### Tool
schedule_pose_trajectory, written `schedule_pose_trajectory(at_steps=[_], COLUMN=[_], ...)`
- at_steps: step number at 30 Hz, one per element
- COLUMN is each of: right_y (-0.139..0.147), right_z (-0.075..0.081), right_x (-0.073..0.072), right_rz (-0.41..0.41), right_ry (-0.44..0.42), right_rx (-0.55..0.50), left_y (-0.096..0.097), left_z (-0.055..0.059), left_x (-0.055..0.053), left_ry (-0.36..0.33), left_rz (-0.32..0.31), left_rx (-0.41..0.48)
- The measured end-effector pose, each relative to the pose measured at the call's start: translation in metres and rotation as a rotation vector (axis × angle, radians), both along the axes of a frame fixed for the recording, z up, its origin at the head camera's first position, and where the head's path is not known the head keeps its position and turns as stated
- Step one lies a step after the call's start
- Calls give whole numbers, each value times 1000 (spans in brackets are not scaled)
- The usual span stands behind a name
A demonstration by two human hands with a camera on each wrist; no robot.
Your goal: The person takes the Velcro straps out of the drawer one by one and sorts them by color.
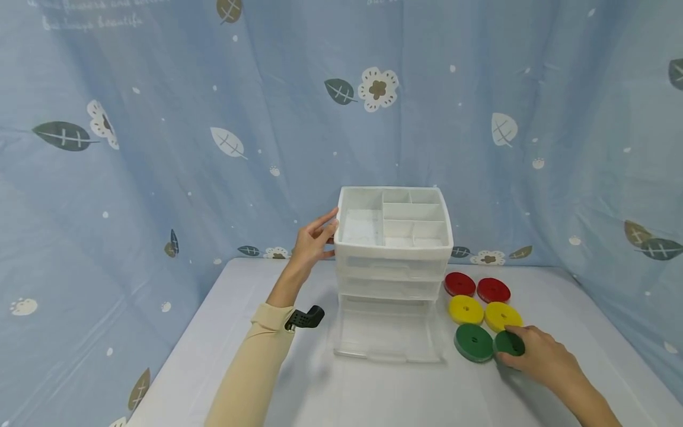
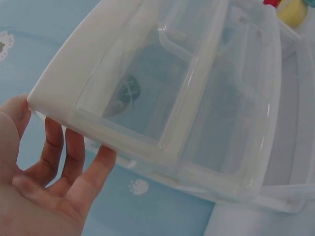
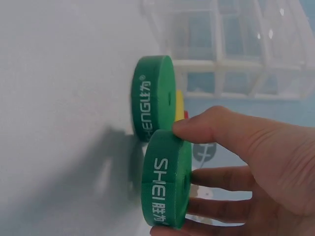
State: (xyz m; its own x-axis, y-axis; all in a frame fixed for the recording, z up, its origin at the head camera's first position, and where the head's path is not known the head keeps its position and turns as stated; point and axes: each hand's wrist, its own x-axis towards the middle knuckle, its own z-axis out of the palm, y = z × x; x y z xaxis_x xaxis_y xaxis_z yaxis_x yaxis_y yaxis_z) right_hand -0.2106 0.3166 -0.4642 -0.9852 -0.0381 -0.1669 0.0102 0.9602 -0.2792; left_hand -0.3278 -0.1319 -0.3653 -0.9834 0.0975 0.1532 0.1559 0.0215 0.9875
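Observation:
My left hand [image 1: 312, 242] rests against the left side of a white plastic drawer unit [image 1: 393, 254]. In the left wrist view, the fingertips [image 2: 106, 155] touch along its side edge. The bottom drawer [image 1: 388, 332] is pulled out toward me, and its clear tray shows nothing inside. My right hand [image 1: 546, 359] grips a green tape roll [image 3: 166, 179] by its rim, between thumb and fingers. A second green tape roll [image 1: 474, 343] lies just left of it, nearly against it. White lettering runs round the outer bands of both rolls.
Two yellow rolls [image 1: 466, 310] and two red rolls [image 1: 460, 284] lie in rows behind the green ones, right of the unit. The unit's top tray [image 1: 364, 228] is divided into several compartments. A blue patterned curtain [image 1: 299, 118] hangs behind the white table [image 1: 235, 332].

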Motion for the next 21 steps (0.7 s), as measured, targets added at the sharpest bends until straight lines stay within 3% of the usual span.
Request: schedule_pose_trajectory(at_steps=[9, 14, 21], right_y=[11, 9, 4], right_z=[-14, -19, -19], right_x=[-5, -7, -8], right_rz=[-33, -64, -58], right_ry=[-92, -95, -33], right_rx=[7, 13, 2], left_y=[4, 4, 4], left_z=[20, 21, 20], left_x=[20, 21, 20], left_ry=[-12, -9, -6], left_rz=[-9, -15, -14], left_rx=[-23, -19, -17])
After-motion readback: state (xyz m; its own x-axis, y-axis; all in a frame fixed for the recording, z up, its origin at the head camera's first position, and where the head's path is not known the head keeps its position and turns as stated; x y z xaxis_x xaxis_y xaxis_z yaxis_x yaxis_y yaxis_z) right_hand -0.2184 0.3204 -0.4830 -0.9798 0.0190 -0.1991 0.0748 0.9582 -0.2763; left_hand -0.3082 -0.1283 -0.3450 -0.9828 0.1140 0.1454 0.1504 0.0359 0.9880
